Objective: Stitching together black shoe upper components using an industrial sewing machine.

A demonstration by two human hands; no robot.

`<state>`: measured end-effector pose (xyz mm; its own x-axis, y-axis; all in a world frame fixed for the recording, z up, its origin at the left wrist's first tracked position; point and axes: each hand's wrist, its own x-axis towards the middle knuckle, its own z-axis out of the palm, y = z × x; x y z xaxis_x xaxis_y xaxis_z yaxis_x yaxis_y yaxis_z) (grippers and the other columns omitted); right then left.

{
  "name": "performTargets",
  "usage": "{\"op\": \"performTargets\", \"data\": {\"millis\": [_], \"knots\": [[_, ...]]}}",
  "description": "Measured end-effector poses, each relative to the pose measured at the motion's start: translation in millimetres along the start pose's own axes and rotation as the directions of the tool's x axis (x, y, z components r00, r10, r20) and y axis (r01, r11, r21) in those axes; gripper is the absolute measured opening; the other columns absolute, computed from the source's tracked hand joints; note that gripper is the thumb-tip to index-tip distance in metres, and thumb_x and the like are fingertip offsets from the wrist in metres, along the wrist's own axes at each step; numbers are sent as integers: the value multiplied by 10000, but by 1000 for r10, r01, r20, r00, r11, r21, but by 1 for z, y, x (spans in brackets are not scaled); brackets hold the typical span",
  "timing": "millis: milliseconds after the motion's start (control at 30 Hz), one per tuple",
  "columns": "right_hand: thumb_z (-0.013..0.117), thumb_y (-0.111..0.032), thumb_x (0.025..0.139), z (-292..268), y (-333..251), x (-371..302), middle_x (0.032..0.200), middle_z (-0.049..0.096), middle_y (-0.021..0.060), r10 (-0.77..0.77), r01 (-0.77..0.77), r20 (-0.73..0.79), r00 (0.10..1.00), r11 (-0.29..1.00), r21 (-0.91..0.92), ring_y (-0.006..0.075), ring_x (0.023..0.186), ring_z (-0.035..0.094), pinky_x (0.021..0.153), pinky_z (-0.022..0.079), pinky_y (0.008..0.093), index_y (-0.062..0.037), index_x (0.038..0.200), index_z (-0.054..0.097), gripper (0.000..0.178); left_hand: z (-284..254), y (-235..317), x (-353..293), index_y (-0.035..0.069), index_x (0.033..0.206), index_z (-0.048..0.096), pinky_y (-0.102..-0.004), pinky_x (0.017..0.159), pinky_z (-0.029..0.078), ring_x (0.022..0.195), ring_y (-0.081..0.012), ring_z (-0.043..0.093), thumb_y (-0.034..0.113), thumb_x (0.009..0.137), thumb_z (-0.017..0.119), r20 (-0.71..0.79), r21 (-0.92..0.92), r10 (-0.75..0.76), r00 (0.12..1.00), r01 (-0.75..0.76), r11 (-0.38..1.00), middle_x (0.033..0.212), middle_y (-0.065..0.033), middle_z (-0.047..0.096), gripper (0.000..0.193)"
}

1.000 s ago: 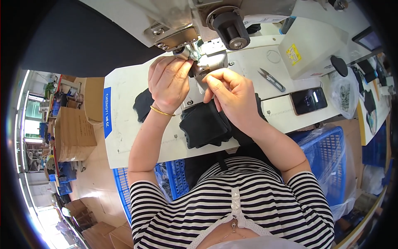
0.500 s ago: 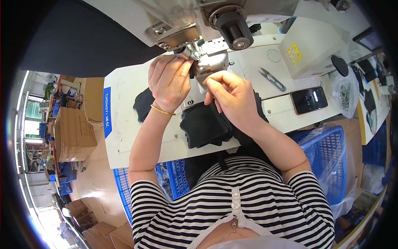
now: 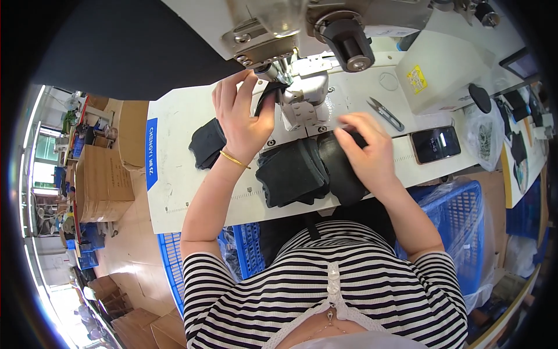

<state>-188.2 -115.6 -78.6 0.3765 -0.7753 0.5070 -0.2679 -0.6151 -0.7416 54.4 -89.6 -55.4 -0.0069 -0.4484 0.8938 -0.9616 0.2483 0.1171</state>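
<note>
Cardboard boxes standing at left; white worktable bearing sewing machine. Left hand pinching black piece between thumb and fingers, its far end reaching metal parts beneath machine head. Right hand hovering above dark curved piece, thumb and fingers parted. Black stack lying just left of curved piece; snips and phone resting farther right on tabletop.

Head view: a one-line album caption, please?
Left hand holds black cloth at a sewing machine, open right hand near a black stack.
</note>
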Motion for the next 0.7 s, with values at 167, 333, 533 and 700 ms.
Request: {"op": "performTargets", "data": {"millis": [167, 333, 533, 700], "knots": [[782, -242, 784, -10, 31, -32, 1077, 602, 144, 26, -40, -40, 999, 911, -410, 344, 1025, 563, 920, 446, 424, 39, 1130, 620, 475, -4, -5, 1, 1, 996, 653, -360, 835, 491, 971, -289, 621, -72, 740, 647, 212, -184, -173, 962, 214, 959, 1071, -122, 649, 267], [787, -255, 781, -5, 38, -41, 1076, 582, 162, 135, -108, 60, 989, 940, -323, 351, 1008, 568, 893, 450, 416, 26, 1179, 605, 520, -45, -44, -23, -97, 963, 629, -327, 820, 538, 911, -249, 679, 34, 871, 562, 720, -566, -686, 106, 662, -491, 1032, -169, 682, 173], [773, -166, 802, -5, 29, -43, 1115, 584, 144, -46, 56, 33, 998, 894, -445, 320, 1046, 563, 892, 433, 417, 19, 1184, 616, 452, -95, -70, -41, -96, 1024, 590, -342, 789, 539, 865, -265, 675, 56, 886, 542, 673, -613, -739, 22, 575, -541, 970, -165, 673, 211], [769, -130, 806, -2, 27, -43, 1110, 588, 129, -111, 113, 32, 993, 872, -476, 296, 1033, 564, 885, 426, 410, 4, 1185, 621, 428, -118, -102, -68, -6, 1121, 672, -319, 841, 519, 958, -243, 661, 14, 853, 560, 86, -237, -802, 591, 794, 560, 1159, -126, 667, 291]]}}
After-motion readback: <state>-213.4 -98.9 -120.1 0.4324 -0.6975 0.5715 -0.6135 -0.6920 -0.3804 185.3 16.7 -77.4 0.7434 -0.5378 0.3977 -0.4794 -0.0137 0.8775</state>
